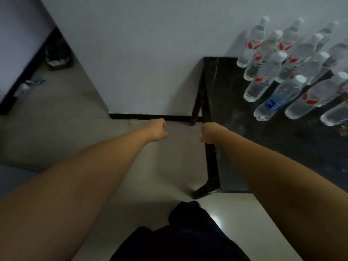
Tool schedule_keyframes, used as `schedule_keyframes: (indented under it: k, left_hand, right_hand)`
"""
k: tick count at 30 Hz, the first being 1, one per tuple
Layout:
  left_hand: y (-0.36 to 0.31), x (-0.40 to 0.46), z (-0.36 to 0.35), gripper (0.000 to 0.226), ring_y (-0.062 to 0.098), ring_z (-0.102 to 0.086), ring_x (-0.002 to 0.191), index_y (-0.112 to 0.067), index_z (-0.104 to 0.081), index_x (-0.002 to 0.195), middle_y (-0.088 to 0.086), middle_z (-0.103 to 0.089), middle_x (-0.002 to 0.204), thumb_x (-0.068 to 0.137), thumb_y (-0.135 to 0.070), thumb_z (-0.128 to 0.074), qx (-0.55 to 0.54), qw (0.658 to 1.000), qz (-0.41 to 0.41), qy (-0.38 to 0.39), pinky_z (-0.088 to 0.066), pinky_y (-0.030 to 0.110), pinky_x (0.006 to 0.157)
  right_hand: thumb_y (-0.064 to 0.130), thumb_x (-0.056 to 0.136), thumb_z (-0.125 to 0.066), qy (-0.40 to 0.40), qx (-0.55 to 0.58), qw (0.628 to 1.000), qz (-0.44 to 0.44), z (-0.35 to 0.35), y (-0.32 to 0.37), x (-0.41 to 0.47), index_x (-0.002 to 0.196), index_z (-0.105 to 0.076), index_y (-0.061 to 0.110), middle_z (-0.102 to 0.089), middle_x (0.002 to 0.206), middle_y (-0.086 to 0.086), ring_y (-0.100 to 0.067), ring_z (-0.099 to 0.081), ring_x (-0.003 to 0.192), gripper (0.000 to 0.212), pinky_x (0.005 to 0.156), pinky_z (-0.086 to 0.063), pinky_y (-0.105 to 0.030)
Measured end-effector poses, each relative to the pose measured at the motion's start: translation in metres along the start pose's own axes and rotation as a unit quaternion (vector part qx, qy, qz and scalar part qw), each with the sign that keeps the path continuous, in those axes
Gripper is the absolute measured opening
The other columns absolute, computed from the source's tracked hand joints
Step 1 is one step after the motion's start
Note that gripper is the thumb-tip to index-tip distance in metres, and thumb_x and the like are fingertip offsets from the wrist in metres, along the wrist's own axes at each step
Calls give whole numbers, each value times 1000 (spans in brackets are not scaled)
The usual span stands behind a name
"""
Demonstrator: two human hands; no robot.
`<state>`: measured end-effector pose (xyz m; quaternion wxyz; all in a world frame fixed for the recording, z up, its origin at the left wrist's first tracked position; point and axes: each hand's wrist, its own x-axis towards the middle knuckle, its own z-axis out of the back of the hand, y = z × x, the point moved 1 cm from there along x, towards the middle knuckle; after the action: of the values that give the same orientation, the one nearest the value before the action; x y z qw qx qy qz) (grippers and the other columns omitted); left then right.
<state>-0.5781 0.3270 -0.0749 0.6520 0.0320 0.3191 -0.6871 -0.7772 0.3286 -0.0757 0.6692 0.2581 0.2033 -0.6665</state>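
Both my arms stretch forward over a pale tiled floor. My left hand (157, 129) is curled into a fist in the air and holds nothing. My right hand (209, 133) is also curled, right at the left edge of a dark table (244, 147); whether it grips that edge I cannot tell. On the table's far right stand several clear plastic water bottles (278, 72) with white caps, most with red labels. One bottle (278, 99) near the front has a blue label.
A white wall (141, 63) with a black skirting strip (150, 116) stands straight ahead. The table's dark legs (202, 193) reach the floor near my feet. At far left lie a dark bin (58, 53) and some litter (28, 87). My dark trousers (178, 238) show at the bottom.
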Motion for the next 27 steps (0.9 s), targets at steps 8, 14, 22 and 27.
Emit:
schedule_keyframes:
  k: [8,14,22,27]
  left_hand:
    - [140,-121,-1,60,29,-49,125,-8,-33,145,15,-48,139,91,-18,-57,-56,991,107,-56,-39,26,95]
    - [231,-207,-1,54,32,-52,121,-9,-40,139,17,-52,134,89,-20,-59,-91,964,220,-117,-42,32,95]
    - [307,-323,-37,49,31,-47,128,-6,-45,136,16,-48,140,90,-21,-57,-188,904,343,-175,-40,34,102]
    - [319,-393,-76,47,34,-52,121,-5,-46,133,18,-51,134,90,-23,-57,-256,816,469,-219,-45,35,95]
  right_hand:
    - [23,96,-52,0,-138,982,127,-47,158,-42,112,-59,9,-59,120,-10,-31,-58,110,23,85,-47,-39]
    - [22,93,-55,6,-222,950,220,-82,268,-69,107,-58,9,-59,111,-9,-29,-59,103,19,80,-46,-33]
    - [18,90,-55,10,-357,861,362,-133,393,-109,115,-58,5,-60,122,-13,-30,-58,113,28,84,-46,-33]
    - [22,90,-57,12,-430,778,458,-173,452,-145,118,-58,4,-59,125,-14,-31,-57,115,33,90,-47,-35]
